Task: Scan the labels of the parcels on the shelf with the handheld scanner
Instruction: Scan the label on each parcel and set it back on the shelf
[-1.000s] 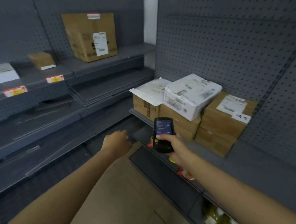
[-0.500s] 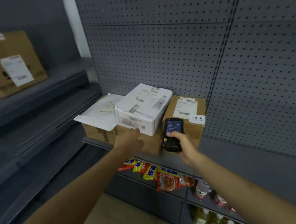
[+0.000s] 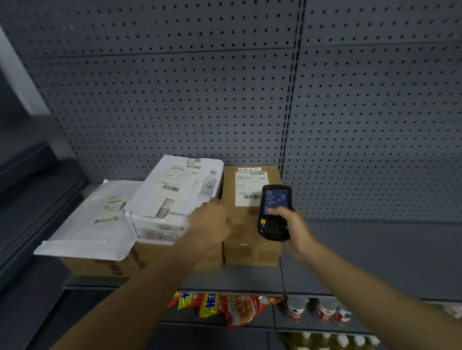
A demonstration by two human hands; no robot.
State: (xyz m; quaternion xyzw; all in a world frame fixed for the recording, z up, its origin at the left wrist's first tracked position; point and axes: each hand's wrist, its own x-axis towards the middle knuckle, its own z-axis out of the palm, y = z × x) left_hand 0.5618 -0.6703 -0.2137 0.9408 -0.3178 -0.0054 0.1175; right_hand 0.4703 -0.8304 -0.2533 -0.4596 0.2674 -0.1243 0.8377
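Head view: left hand (image 3: 210, 224) hides white parcel's (image 3: 177, 194) corner.

On the grey shelf (image 3: 392, 259), a white printed box (image 3: 176, 189) and flat white mailer (image 3: 92, 224) lie atop brown cartons (image 3: 137, 259); right, a labelled brown carton (image 3: 251, 244) behind the upright black scanner (image 3: 274, 212).

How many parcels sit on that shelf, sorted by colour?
White parcels: 2, the flat mailer and the printed box.
Brown cardboard boxes: 3, left, middle, right.
Total: 5
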